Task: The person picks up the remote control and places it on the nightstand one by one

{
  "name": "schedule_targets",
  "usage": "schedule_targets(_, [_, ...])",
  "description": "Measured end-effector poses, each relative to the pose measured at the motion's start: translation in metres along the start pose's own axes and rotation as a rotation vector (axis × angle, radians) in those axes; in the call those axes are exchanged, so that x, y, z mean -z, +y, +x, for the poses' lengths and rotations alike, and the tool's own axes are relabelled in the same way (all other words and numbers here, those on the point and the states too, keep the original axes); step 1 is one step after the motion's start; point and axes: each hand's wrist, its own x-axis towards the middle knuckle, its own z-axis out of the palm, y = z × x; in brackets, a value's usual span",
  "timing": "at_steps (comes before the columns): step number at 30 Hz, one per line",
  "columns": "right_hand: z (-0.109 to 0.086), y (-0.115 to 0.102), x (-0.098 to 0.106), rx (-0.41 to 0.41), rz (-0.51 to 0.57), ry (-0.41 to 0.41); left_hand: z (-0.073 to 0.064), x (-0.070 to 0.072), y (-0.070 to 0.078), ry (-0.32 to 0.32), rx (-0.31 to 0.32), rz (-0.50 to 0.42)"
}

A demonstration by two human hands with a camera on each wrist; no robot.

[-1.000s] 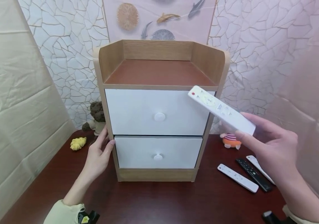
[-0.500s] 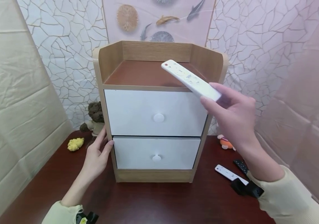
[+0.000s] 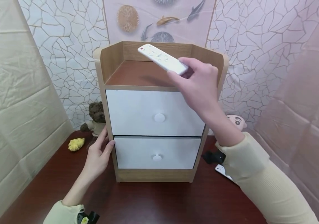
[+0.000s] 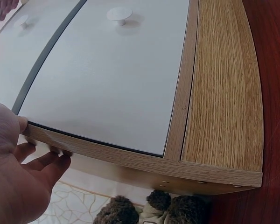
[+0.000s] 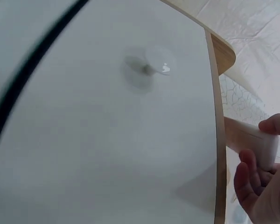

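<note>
A white remote control is held at its near end by my right hand, thumb on one side and fingers on the other. It hangs tilted above the brown top shelf of a small wooden cabinet, casting a shadow there. In the right wrist view the remote shows beyond the cabinet's edge. My left hand grips the cabinet's left side, with the thumb at the front edge and bent fingers along the side panel, as the left wrist view shows. Both white drawers, upper and lower, are closed.
On the dark red table, another white remote lies partly behind my right sleeve. A brown plush toy and a yellow crumpled thing are at the left. A doll's head shows at the right.
My right hand has carried the remote up and left, from in front of the upper drawer to above the top shelf. My right sleeve now covers most things at the right. The left hand stays put.
</note>
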Motion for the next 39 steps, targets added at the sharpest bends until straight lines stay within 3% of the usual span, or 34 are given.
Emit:
schedule_targets(6, [0.022,-0.011,-0.026,-0.121,-0.056,-0.123,0.001,-0.001,-0.001,-0.002,0.010,0.010])
schedule_targets(11, [0.034,-0.016,-0.046,-0.198,-0.193,-0.229,0.002,-0.001,0.000,-0.008,0.025,0.026])
schedule_targets(26, [0.050,-0.030,-0.082,-0.306,-0.486,-0.432,-0.001,-0.004,-0.004,-0.010,0.020,0.019])
schedule_targets(33, [0.052,-0.033,-0.086,-0.325,-0.500,-0.479,-0.001,-0.004,-0.005,0.005,-0.012,0.044])
schedule_targets(39, [0.055,-0.039,-0.090,-0.279,-0.464,-0.515,0.001,-0.001,-0.004,-0.001,-0.015,0.056])
